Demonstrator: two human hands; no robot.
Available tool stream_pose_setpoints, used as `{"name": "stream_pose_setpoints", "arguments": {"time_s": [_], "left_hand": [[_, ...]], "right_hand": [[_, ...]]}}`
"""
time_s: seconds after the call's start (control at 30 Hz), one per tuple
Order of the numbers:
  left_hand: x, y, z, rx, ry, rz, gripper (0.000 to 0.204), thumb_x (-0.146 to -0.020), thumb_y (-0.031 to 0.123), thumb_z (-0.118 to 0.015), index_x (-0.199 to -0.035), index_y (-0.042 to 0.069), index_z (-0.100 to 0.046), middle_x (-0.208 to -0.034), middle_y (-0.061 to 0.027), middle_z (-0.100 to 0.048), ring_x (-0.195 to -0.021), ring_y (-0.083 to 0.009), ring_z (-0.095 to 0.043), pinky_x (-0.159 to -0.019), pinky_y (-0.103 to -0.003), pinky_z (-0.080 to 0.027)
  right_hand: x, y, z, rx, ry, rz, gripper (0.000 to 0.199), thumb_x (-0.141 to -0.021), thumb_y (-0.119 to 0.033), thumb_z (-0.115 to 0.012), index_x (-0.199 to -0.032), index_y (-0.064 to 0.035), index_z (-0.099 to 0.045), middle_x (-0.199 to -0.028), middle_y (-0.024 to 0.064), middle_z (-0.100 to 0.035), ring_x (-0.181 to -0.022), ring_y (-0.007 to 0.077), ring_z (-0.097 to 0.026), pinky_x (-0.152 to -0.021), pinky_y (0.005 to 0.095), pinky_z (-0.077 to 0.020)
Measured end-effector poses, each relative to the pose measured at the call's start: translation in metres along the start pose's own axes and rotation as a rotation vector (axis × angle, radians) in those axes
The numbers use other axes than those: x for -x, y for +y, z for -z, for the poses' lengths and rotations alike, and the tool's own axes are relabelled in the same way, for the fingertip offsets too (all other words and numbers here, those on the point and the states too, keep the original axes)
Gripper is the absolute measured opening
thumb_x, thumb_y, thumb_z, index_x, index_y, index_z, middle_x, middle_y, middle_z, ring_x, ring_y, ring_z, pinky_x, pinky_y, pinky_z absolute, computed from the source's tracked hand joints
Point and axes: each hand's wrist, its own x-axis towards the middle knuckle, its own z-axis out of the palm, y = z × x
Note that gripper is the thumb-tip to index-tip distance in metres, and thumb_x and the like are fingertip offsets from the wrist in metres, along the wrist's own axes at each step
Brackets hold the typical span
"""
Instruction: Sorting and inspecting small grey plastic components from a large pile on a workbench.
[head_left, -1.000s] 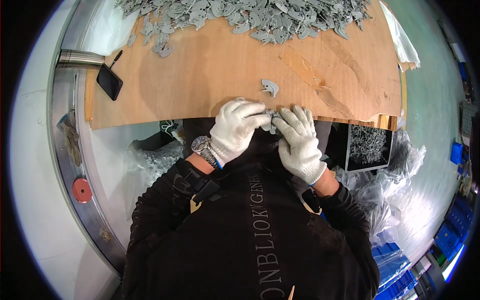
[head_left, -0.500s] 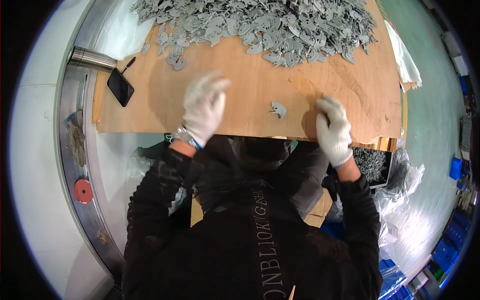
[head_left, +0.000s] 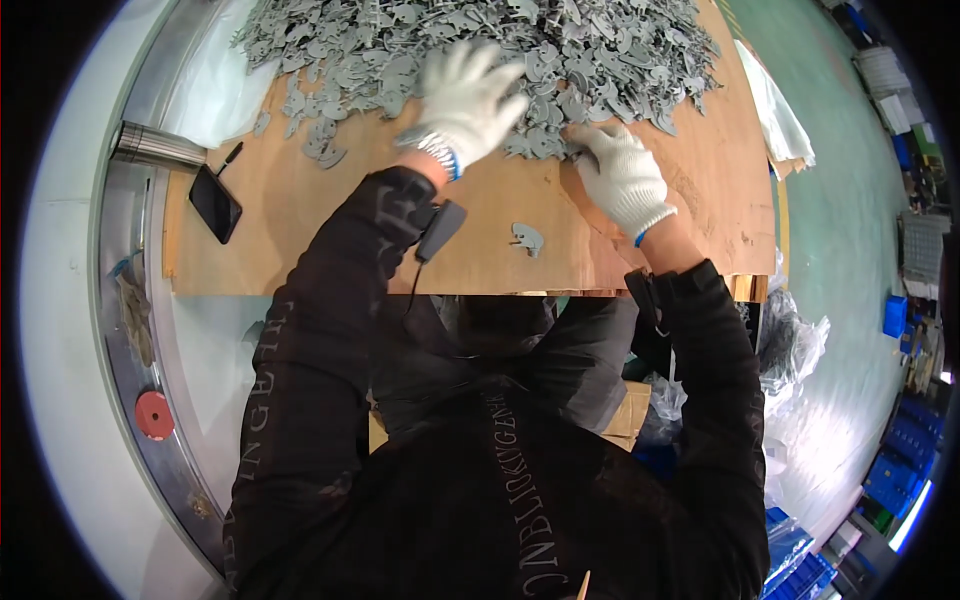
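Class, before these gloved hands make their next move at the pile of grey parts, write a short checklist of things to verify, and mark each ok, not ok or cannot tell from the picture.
1. Both hands gloved: ok. The left hand and right hand wear white gloves.
2. Hands at the pile of grey parts: ok. The left is over it, the right at its near edge.
3. A part gripped in either hand: cannot tell. The left hand is blurred.
4. Single grey part lying apart on the wooden board: ok.
5. Black phone away from the hands: ok. It lies at the board's left end.
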Motion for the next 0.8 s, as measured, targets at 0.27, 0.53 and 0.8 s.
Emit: {"name": "stream_pose_setpoints", "arguments": {"time_s": [0.27, 0.53, 0.8], "left_hand": [[0.014, 0.066, -0.022, 0.145, -0.102, -0.234, 0.052, -0.108, 0.055, -0.058, -0.148, 0.025, -0.07, -0.176, -0.013, -0.046, -0.165, -0.0422, -0.034, -0.136, -0.063, -0.021], [0.092, 0.046, 0.007, 0.62, -0.088, -0.365, 0.037, -0.101, 0.027, -0.074, -0.138, 0.022, -0.076, -0.16, -0.0103, -0.063, -0.156, -0.0403, -0.049, -0.131, -0.055, -0.038], [0.042, 0.068, 0.013, 0.435, 0.111, -0.303, 0.035, -0.102, 0.022, -0.071, -0.137, 0.02, -0.075, -0.153, -0.0095, -0.069, -0.151, -0.0384, -0.056, -0.13, -0.055, -0.04]], "right_hand": [[0.063, 0.01, 0.007, -0.815, 0.08, -0.498, 0.022, -0.108, -0.014, -0.07, -0.124, -0.0031, -0.08, -0.118, 0.0071, -0.081, -0.093, 0.0235, -0.075, -0.086, 0.0349, -0.0607], [0.093, 0.026, 0.028, -1.513, 0.009, -0.718, 0.021, -0.111, -0.009, -0.065, -0.129, -0.0012, -0.072, -0.112, 0.0087, -0.078, -0.083, 0.0138, -0.069, -0.069, 0.0289, -0.0539], [0.102, 0.022, 0.036, -1.804, 0.049, -0.732, 0.017, -0.112, -0.016, -0.06, -0.122, -0.0049, -0.068, -0.096, 0.0085, -0.072, -0.071, 0.0153, -0.062, -0.061, 0.0278, -0.0483]]}}
